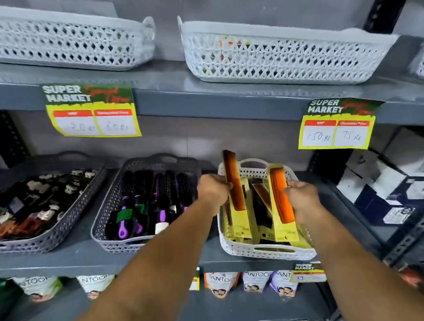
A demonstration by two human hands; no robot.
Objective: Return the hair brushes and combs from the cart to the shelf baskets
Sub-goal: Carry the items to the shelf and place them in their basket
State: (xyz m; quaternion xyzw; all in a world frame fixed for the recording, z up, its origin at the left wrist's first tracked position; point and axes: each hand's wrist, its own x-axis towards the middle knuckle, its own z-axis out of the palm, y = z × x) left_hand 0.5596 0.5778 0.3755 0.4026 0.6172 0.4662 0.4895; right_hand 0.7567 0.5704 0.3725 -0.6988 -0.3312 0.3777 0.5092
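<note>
My left hand (214,188) grips an orange comb on a gold card (235,191), held upright over the white basket (261,253) on the middle shelf. At the basket's right side, my right hand (302,197) holds a second orange comb on a gold card (281,200). More carded combs, dark and brown, lie inside the white basket between the two. Left of it, a grey basket (105,224) holds several black and purple hair brushes. The cart is out of view.
A grey basket of hair clips (68,218) sits far left. Two white baskets (274,64) stand on the upper shelf above yellow price tags (93,118). Boxes fill the shelf at right (394,194). Pouches line the lower shelf (221,284).
</note>
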